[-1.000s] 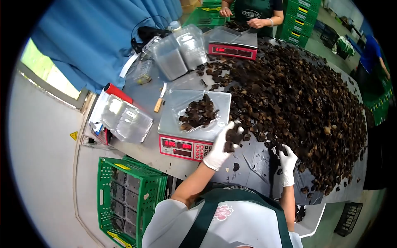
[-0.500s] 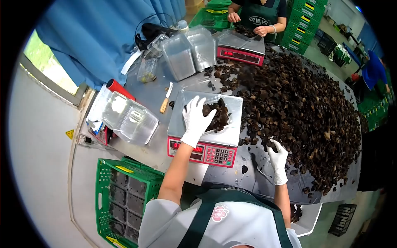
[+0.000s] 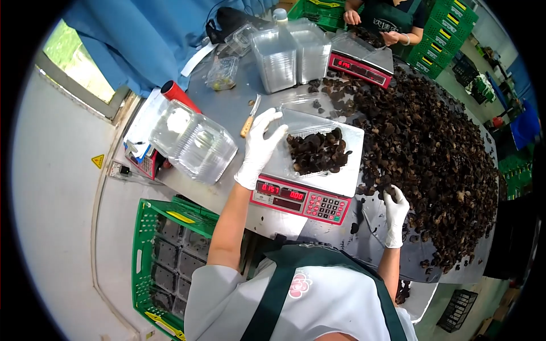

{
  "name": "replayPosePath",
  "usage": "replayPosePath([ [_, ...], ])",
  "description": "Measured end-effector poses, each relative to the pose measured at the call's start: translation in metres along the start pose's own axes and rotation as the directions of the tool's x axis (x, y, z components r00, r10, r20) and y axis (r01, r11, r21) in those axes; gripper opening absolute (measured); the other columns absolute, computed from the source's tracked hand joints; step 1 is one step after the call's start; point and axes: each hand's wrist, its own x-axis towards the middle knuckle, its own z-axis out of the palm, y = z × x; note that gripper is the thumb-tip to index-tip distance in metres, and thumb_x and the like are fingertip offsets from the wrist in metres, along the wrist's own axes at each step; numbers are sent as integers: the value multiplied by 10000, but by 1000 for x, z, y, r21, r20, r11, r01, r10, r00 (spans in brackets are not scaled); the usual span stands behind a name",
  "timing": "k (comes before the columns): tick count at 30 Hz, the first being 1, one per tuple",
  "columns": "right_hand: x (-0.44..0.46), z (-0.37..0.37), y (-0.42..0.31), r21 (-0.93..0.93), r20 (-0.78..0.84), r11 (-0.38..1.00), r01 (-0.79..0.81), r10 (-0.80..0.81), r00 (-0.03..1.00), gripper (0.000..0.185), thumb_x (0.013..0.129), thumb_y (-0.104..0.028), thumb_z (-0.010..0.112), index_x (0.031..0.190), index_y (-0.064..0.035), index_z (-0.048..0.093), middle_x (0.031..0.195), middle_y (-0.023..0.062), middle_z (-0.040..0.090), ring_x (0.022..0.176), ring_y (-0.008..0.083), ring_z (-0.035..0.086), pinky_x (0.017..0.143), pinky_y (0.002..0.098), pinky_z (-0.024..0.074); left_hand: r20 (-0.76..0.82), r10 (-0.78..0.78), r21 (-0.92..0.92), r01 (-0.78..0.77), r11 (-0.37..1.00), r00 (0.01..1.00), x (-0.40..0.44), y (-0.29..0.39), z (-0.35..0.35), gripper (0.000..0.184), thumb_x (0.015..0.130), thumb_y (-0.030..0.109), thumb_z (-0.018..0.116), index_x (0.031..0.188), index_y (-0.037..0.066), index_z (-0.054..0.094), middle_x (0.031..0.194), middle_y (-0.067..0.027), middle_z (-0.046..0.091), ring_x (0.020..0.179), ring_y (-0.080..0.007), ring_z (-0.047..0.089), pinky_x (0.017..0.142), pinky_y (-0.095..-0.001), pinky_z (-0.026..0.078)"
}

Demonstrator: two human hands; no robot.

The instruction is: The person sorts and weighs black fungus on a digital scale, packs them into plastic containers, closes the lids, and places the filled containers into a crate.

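Note:
A clear plastic box holding dark wood ear mushrooms (image 3: 318,151) rests on the plate of a red and silver scale (image 3: 301,199), whose left display reads 0.157. My left hand (image 3: 259,149), white-gloved, is just left of that box, fingers spread and nothing in it. At the near edge of the big mushroom heap (image 3: 432,153), my gloved right hand (image 3: 396,215) has its thumb and fingers curled around a dark wood ear piece (image 3: 389,191). A thin metal tool (image 3: 371,223) lies beside this hand, and a wooden-handled knife (image 3: 248,122) lies behind my left hand.
Stacked clear boxes (image 3: 274,59) stand at the back, and more clear lids or boxes (image 3: 196,142) lie at left. A green crate (image 3: 139,258) with filled boxes sits below. Across the table, a co-worker in a green apron (image 3: 392,20) handles mushrooms at another scale (image 3: 361,69).
My left hand has moved left off the mushrooms, leaving the box uncovered. My right hand remains by the heap's edge. The whole view has shifted a little.

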Motion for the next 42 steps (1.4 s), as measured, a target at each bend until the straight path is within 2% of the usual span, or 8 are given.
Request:
replayPosePath([
  [6,9,6,8,-2,-12,1000,11,-11,1000,276,829,-59,678,1097,5,664,929,39,698,824,84,624,759,238,501,571,276,261,-490,832,773,-4,34,38,789,683,443,759,1365,167,473,1463,-159,354,1351,-348,321,1107,-486,234],
  [12,16,21,-12,5,-4,1000,4,-4,1000,280,831,-61,675,1107,-12,670,934,31,698,825,84,623,765,234,497,733,466,233,-826,513,496,-8,4,105,548,820,499,575,1280,204,541,1423,-95,406,1333,-323,351,1082,-603,189],
  [18,32,43,-63,-71,51,989,129,-126,991,284,817,-79,692,1097,-36,671,931,68,715,839,93,646,774,251,506,422,274,538,-482,692,864,-1,-14,89,300,839,373,608,1048,173,689,1336,-71,505,1308,-272,382,1090,-585,180],
  [22,43,88,-106,5,93,952,305,-304,948,250,818,-67,684,1067,-40,680,933,61,713,834,103,647,778,235,500,311,250,497,-381,779,917,-18,-33,81,411,841,337,623,1188,116,615,1342,-145,480,1265,-305,415,1077,-558,237],
  [27,42,148,-126,-273,478,545,792,-638,604,428,766,-164,677,1175,-63,599,1132,122,627,1035,301,561,928,387,453,207,252,206,-294,933,945,-21,-21,75,507,838,246,660,1290,69,515,1414,-157,416,1257,-346,445,1062,-444,340],
  [29,39,148,-129,-244,501,594,767,-599,624,502,757,-199,697,1212,-38,563,1198,135,594,1080,310,551,956,386,440,195,224,-48,-219,975,955,-18,-12,67,515,883,290,624,1321,52,493,1424,-183,406,1312,-335,403,1067,-391,343],
  [34,41,102,-142,-29,400,839,544,-489,775,454,766,-150,715,1190,-43,592,1183,166,609,1112,296,578,957,366,456,35,241,-55,-239,969,970,-2,-1,41,422,916,264,611,1247,10,550,1361,-173,480,1246,-288,480,1050,-360,362],
  [42,52,53,-69,-118,184,980,158,-135,974,308,875,-153,648,1169,-61,645,1088,99,683,968,162,651,837,287,505,-204,-220,-388,128,913,954,15,-56,14,315,904,62,610,1201,-34,568,1206,-90,596,1052,-154,588,910,-270,466],
])
